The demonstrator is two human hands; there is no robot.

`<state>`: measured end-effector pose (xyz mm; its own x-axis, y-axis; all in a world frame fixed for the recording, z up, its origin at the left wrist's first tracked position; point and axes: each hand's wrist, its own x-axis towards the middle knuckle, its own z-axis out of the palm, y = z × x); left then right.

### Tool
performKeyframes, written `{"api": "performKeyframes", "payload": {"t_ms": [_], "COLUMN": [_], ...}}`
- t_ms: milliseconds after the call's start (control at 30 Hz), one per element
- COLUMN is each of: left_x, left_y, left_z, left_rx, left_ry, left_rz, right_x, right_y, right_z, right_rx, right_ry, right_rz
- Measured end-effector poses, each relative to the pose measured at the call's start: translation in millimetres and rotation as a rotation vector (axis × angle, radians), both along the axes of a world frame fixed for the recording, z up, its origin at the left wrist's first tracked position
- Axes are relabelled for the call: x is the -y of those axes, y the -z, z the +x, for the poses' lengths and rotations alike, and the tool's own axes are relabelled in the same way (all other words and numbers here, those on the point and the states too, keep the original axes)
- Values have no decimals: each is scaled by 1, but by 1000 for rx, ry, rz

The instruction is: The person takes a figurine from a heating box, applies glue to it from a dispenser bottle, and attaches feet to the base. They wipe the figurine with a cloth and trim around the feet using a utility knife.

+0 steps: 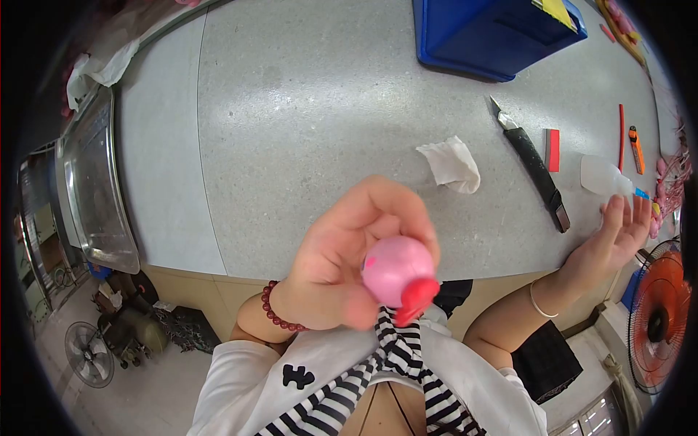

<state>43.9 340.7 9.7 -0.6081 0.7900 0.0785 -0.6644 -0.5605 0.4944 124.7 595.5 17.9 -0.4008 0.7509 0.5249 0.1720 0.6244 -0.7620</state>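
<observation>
A round pink figure point(396, 270) with red feet is held in my left hand point(356, 254), whose fingers and thumb curl round it above the table's front edge. My right hand point(618, 236) is raised at the right, fingers apart, with nothing visible in it. Just beyond its fingertips lies a translucent bottle point(602, 176) with a blue tip. A crumpled white tissue point(452, 166) rests on the grey table point(313, 109), behind my left hand. To the right of the tissue are a black-handled knife point(534, 163) and a red and white block point(553, 150).
A blue bin point(472, 40) stands at the back. At the right lie an orange cutter point(637, 150) and a thin red stick point(622, 138). A metal tray point(102, 182) is at the left, and an orange fan point(658, 323) stands at the lower right.
</observation>
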Motion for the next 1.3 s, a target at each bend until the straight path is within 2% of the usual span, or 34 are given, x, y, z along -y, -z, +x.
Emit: {"api": "performKeyframes", "payload": {"t_ms": [67, 133, 167, 233, 300, 367, 433, 500, 533, 600, 733, 833, 933, 1000, 1033, 1100, 1167, 1233, 1300], "left_x": [0, 0, 0, -3, -4, -2, 3, 8, 10, 13, 7, 8, 6, 5, 4, 0, -2, -11, -10], "left_y": [-10, -10, -10, -10, -9, -9, -15, -14, -13, -12, -11, -11, -11, -15, -13, -9, -21, -35, -32], "left_z": [-3, -4, -5, -2, 0, 2, 5, 13, 11, 5, -6, -4, 2, 2, 3, 5, 1, 8, 8], "left_rx": [53, 43, 32, 42, 52, 11, 43, 242, 243, -211, -382, -337, -184, 46, 45, 145, 123, 212, 217], "left_ry": [60, 94, 132, 149, 168, 205, 240, 229, 228, 179, 220, 270, 192, 297, 297, 235, 260, 37, 47], "left_rz": [-134, -139, -143, -134, -121, -83, -131, -234, -235, -362, -257, -303, -211, -188, -188, -25, -93, -433, -418], "right_x": [0, 1, 9, 38, 54, 76, 92, 100, 103, 104, 102, 102, 102, 98, 95, 93, 85, 73, 75], "right_y": [-2, -8, -10, -14, -16, -22, -19, -16, -16, -21, -19, -15, -18, -20, -21, -23, -22, -14, -9], "right_z": [2, 12, 14, 9, -3, -23, -31, -29, -28, -26, -25, -24, -25, -27, -27, -24, -19, -11, -11], "right_rx": [-18, -209, -207, -248, -88, 13, 18, 20, 18, 25, 26, 6, 39, 65, 91, 80, 71, 26, -79], "right_ry": [5, -51, -48, -506, -892, -1076, -1078, -1092, -1107, -1096, -1080, -1078, -1083, -1109, -1135, -1053, -975, -972, -900], "right_rz": [94, 265, 264, 92, 191, 155, 26, -18, -62, -74, -48, -23, -80, -93, -107, -126, -146, 3, -23]}}
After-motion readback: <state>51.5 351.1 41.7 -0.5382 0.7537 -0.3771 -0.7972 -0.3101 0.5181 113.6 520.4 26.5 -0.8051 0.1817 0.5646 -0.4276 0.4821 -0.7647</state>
